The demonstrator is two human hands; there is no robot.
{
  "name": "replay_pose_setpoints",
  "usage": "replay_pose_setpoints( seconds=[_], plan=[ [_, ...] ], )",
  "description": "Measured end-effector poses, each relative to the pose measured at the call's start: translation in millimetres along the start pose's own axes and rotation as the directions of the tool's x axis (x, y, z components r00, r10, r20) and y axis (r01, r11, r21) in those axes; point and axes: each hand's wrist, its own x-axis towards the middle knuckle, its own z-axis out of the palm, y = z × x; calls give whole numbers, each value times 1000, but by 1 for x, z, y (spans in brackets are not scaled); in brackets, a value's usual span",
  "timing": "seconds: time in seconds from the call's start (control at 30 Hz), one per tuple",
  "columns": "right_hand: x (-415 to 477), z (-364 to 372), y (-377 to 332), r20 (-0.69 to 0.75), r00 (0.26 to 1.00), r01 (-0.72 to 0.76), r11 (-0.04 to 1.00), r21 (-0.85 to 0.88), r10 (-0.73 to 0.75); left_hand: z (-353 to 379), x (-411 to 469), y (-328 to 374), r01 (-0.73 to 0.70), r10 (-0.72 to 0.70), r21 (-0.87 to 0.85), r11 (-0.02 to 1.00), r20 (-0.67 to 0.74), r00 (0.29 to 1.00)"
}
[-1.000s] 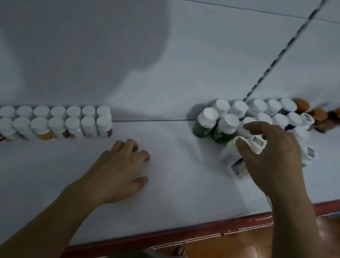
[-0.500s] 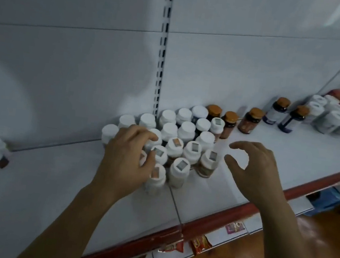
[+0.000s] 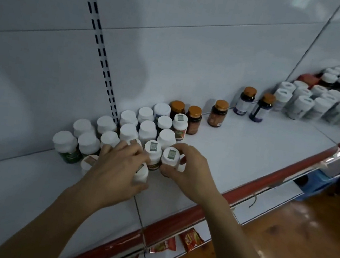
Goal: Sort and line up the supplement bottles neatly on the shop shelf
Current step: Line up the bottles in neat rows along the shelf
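A cluster of several white-capped supplement bottles stands on the white shelf against the back panel. My left hand lies over the cluster's front and grips a white-capped bottle, its thumb under it. My right hand curls round another white-capped bottle with a sticker on its cap at the cluster's front right. A third stickered bottle stands between the two hands.
Orange-capped dark bottles stand apart to the right, two blue ones further along. Several more white bottles and red packs crowd the far right. The shelf's red front edge runs diagonally. Snack packets hang below.
The view shifted a little right and closer. My left hand slid down onto a front bottle. My right hand, open in the air before, closed on the stickered bottle.
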Motion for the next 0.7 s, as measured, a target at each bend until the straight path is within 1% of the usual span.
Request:
replay_pose_setpoints(
  seconds=[0.1,0.17,0.3,0.37,0.43,0.47,0.57,0.63,0.7],
  plan=[
    [-4,1,9,-37,999,4,998,68,-2,-6,2,-3,-39,39,-2,999,4,999],
    [-6,-6,15,-83,996,-22,993,112,32,-13,10,-3,-58,58,-28,998,0,998],
    [-7,-33,26,-237,960,-106,978,177,147,-24,34,16,-74,56,-262,962,-77,996],
    [0,-56,37,-316,930,-137,974,183,190,-25,50,33,-106,74,-298,949,-117,990],
    [9,-82,51,-353,906,-187,969,162,234,-25,69,52,-132,97,-297,946,-129,987],
    [15,-96,59,-349,901,-219,965,142,256,-25,81,61,-142,108,-297,944,-128,986],
    [40,-126,88,-270,911,-310,949,47,311,-17,125,86,-137,114,-247,959,-106,988],
    [54,-140,107,-229,927,-311,950,-20,298,-8,153,100,-108,94,-178,978,-88,992],
    [64,-154,126,-208,940,-283,958,-39,269,1,175,112,-58,49,-148,987,-65,997]
  ],
)
